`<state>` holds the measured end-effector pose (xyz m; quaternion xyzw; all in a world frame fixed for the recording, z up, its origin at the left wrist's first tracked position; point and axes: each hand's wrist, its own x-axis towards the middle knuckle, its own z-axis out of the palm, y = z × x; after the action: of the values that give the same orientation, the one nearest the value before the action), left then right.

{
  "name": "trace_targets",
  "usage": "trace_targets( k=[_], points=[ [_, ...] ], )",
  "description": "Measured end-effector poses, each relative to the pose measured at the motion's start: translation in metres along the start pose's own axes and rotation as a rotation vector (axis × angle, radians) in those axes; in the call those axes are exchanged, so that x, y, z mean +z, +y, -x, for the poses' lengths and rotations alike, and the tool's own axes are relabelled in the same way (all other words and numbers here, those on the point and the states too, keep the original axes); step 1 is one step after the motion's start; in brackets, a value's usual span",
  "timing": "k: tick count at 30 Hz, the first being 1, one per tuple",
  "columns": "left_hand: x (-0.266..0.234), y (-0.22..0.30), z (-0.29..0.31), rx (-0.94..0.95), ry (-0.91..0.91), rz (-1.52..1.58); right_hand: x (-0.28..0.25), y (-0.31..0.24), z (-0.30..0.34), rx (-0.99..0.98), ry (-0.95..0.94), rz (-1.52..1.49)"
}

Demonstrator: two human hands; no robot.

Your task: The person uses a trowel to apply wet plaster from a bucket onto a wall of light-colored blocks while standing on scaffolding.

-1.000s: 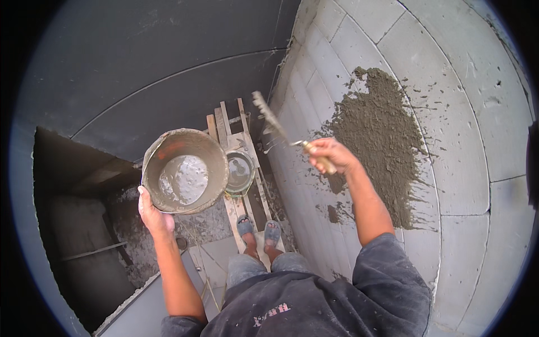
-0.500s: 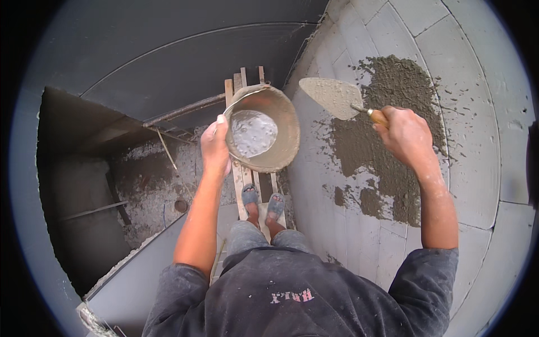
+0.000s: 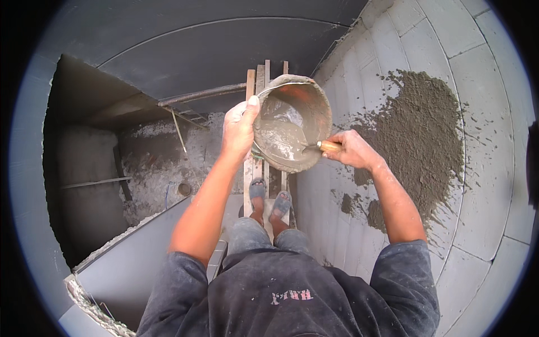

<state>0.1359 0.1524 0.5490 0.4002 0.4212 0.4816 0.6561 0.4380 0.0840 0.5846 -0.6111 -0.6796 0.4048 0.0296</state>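
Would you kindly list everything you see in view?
bucket: one, mortar-grey with orange inside, centre
trowel: one, tan handle, blade inside bucket
wet mortar: one batch, grey, inside bucket
mortar patches: several, grey-brown, on block wall
block wall: one, light grey, right
smooth wall: one, dark grey, top
planks: several, pale brown, underfoot
pole: one, brownish, left of planks
opening: one, dark, left
sandals: two, grey, on planks
shorts: one pair, grey, lower centre
shirt: one, black, bottom
left hand: one, holding bucket's left side
right hand: one, gripping trowel
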Motion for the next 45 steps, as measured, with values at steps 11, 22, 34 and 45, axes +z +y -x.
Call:
trace_targets(
  k=[11,22,34,45],
  points=[
    [-0.114,-0.029,0.019,0.075,0.304,0.197,0.074,0.042,-0.038,-0.184,0.179,-0.544],
    [-0.113,-0.061,0.027,-0.036,0.326,0.158,-0.113,0.152,0.119,0.503,0.801,-0.426],
    [0.004,-0.042,-0.019,-0.042,-0.050,-0.179,-0.038,-0.009,-0.005,-0.042,0.384,0.915],
    [-0.032,-0.025,-0.026,0.009,0.021,-0.078,0.032,0.033,-0.055,-0.031,-0.021,-0.096]
  ],
)
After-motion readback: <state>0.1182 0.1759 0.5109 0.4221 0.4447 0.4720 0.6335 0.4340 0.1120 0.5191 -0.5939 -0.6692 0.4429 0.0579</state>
